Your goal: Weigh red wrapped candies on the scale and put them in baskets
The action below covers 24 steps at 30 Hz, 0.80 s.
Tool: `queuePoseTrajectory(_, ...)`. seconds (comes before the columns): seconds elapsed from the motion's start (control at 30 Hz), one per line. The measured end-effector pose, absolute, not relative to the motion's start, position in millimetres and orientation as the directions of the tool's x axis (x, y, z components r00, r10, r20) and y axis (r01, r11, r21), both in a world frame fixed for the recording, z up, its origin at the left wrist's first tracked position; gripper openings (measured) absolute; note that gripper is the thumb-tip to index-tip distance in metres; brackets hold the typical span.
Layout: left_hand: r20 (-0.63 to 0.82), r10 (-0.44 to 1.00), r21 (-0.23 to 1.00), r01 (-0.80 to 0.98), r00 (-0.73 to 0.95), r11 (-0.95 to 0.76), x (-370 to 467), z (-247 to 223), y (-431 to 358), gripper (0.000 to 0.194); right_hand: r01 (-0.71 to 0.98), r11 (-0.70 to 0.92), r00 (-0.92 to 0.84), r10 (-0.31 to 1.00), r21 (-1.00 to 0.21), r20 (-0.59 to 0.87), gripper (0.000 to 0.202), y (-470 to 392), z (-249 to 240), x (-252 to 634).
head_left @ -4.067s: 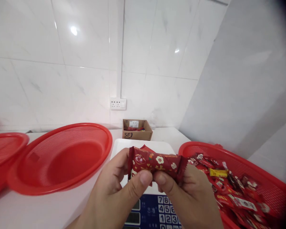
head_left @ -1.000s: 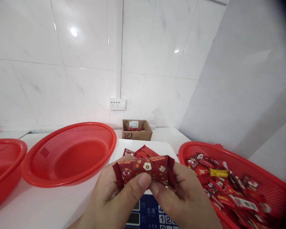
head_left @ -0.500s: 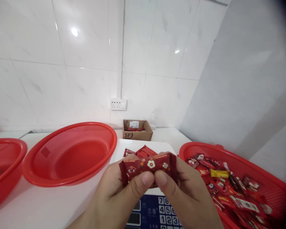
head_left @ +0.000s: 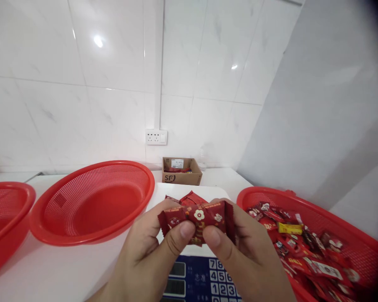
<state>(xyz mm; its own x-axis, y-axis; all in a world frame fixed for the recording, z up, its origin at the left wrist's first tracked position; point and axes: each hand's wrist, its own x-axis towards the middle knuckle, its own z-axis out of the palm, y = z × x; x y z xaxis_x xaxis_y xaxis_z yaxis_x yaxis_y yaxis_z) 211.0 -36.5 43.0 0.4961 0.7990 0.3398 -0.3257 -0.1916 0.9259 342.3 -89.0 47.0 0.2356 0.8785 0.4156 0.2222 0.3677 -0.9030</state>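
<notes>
The red packet (head_left: 199, 214) is clamped by the fingers of the left hand (head_left: 146, 251) and right hand (head_left: 252, 251) above the scale (head_left: 214, 192). The thumbs (head_left: 186, 230) are now parted, exposing gold print; the keypad (head_left: 219, 277) is partly hidden.

Small snack packet (head_left: 208, 211): dark red wrapper, white flowers, gold print, serrated crimped ends closed. Held crosswise, roughly level, printed face to camera. Raised, seen against near half of white scale pan (head_left: 211, 191).
</notes>
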Motion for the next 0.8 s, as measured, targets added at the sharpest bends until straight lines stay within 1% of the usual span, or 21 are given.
queuePoseTrajectory(0.17,0.403,0.796,0.904,-0.332,0.452,-0.269,211,44,-39,0.017,0.216,0.378,0.264,0.865,-0.9,0.426,0.025,-90,46,343)
queuePoseTrajectory(0.3,0.406,0.801,0.903,-0.33,0.44,-0.276,210,45,-40,0.016,0.232,0.36,0.238,0.88,-0.904,0.412,0.025,-91,46,343)
queuePoseTrajectory(0.4,0.375,0.804,0.914,-0.33,0.461,-0.238,209,44,-37,0.016,0.212,0.376,0.202,0.886,-0.902,0.417,0.023,-91,48,342)
queuePoseTrajectory(0.53,0.343,0.761,0.934,-0.282,0.55,-0.218,209,41,-31,0.024,0.224,0.455,0.257,0.825,-0.862,0.503,0.016,-87,48,342)
queuePoseTrajectory(0.63,0.369,0.724,0.929,-0.25,0.583,-0.272,210,38,-29,0.028,0.269,0.499,0.28,0.778,-0.823,0.563,0.014,-83,46,345)
queuePoseTrajectory(0.8,0.478,0.7,0.878,-0.26,0.531,-0.402,209,35,-29,0.018,0.217,0.52,0.184,0.809,-0.826,0.558,0.016,-81,40,350)
